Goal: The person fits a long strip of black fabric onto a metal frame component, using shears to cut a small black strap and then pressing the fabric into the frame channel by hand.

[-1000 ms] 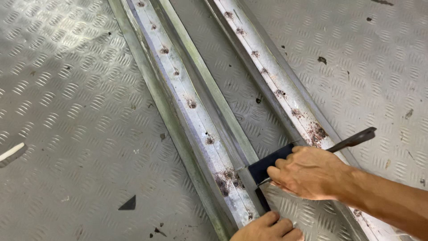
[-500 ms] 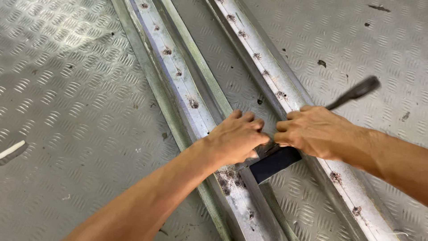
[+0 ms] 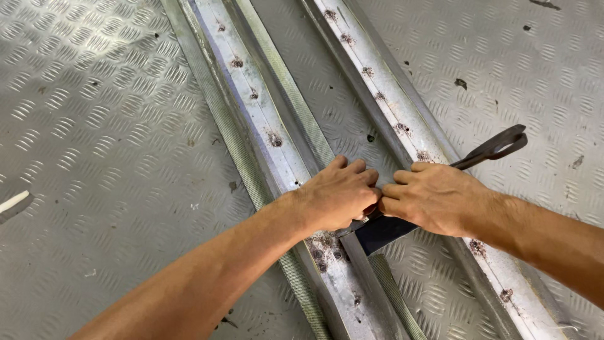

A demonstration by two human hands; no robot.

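Note:
My right hand (image 3: 434,198) grips a dark flat-bladed tool (image 3: 385,233). Its thin metal handle with a looped end (image 3: 500,146) sticks out to the upper right. My left hand (image 3: 340,195) lies on the left metal rail (image 3: 251,94), fingers curled down onto the tool's blade, fingertips touching my right hand. The blade rests across the gap between the left rail and the right rail (image 3: 377,82). Both rails are long, pale and dotted with rusty spots. Where the blade's edge meets the rail is hidden under my hands.
The rails run diagonally over a grey checker-plate floor (image 3: 107,126). The end of a white object (image 3: 12,204) shows at the left edge. Small dark bits of debris (image 3: 461,82) lie on the floor to the right of the rails.
My left hand has come up from the bottom edge and settled on the rail and blade beside my right hand. The tool has shifted slightly up the rails.

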